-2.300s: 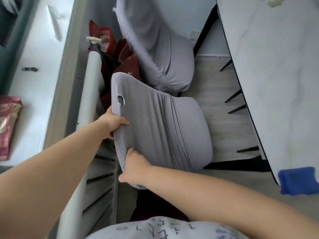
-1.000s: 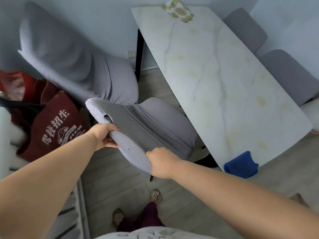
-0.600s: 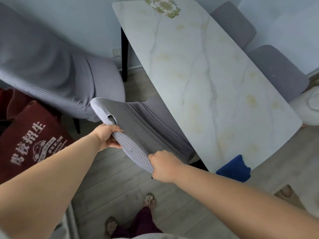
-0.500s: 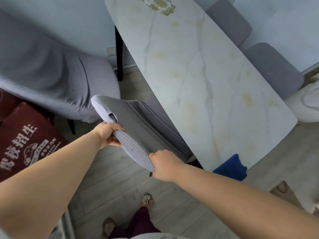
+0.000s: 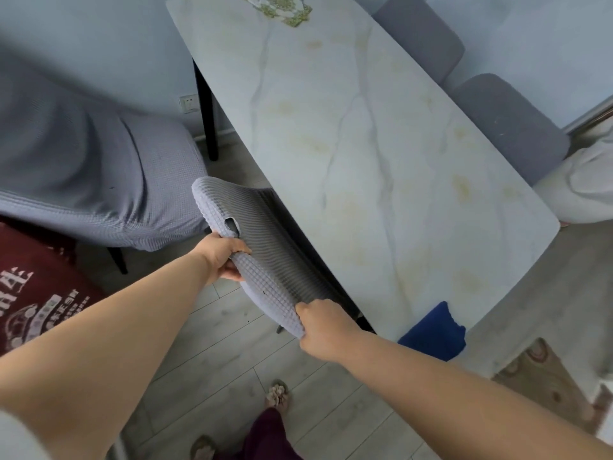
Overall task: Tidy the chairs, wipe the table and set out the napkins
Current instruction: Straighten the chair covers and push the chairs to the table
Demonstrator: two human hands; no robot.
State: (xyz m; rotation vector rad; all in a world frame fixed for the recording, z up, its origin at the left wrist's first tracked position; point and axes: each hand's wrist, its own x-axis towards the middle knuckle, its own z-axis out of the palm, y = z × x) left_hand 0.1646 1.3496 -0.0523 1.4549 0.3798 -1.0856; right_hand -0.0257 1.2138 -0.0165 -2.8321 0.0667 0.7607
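A grey fabric-covered chair [image 5: 265, 257] stands against the long left edge of the marble-patterned table [image 5: 381, 154], its seat hidden under the tabletop. My left hand [image 5: 222, 257] grips the top of the chair's backrest at its left end. My right hand [image 5: 323, 330] grips the same backrest at its near end. A folded blue cloth [image 5: 433, 333] lies on the table's near corner. A green-patterned napkin [image 5: 282, 6] lies at the far end of the table.
A second grey chair [image 5: 99, 180] stands away from the table at the left, beside a dark red bag [image 5: 36, 290]. Two grey chairs [image 5: 507, 124] line the table's right side. A white object [image 5: 583, 184] sits at the right, a patterned rug [image 5: 547, 383] near right.
Both hands have pushed the chair toward the table; its seat, visible a second ago, has slid under the tabletop. The view has shifted right.
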